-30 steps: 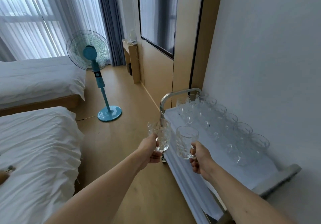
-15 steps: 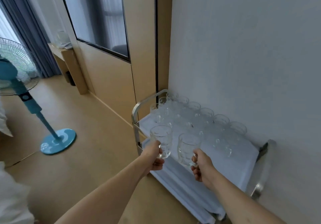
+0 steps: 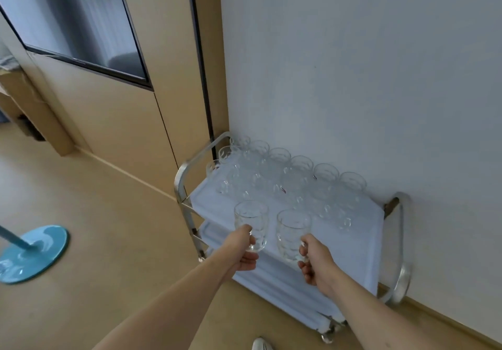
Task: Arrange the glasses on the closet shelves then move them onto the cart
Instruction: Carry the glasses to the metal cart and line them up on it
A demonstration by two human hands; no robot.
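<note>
head view: two clear glass mugs are held above the near edge of the cart's [image 3: 361, 243] top tray, which is covered in a pale cloth. the left mug [image 3: 251, 224] is gripped by the left hand [image 3: 240, 251], whose fingers are curled through and around the handle at the mug's lower side. the right mug [image 3: 292, 234] is gripped the same way by the right hand [image 3: 316, 262], fingers wrapped around its handle. both mugs are kept upright, mouths opening upward and long axes vertical, with the handles turned toward the person. whether either base touches the cloth cannot be told.

further back on the tray, rows of similar glasses [image 3: 285, 178] are stood upright close together near the wall, some touching or nearly so.

the mugs are judged to be rigid, smooth, fairly light when empty, and breakable; the patterned walls may be slippery, so the handle is the soundest place to be taken hold of, as is done now. a knock against the standing rows or the cart's metal frame [image 3: 182, 178] is the likely hazard, so a straight vertical lowering into the free cloth in front of the rows is called for.

on the floor to the left, a blue fan base [image 3: 32, 254] is seen.
</note>
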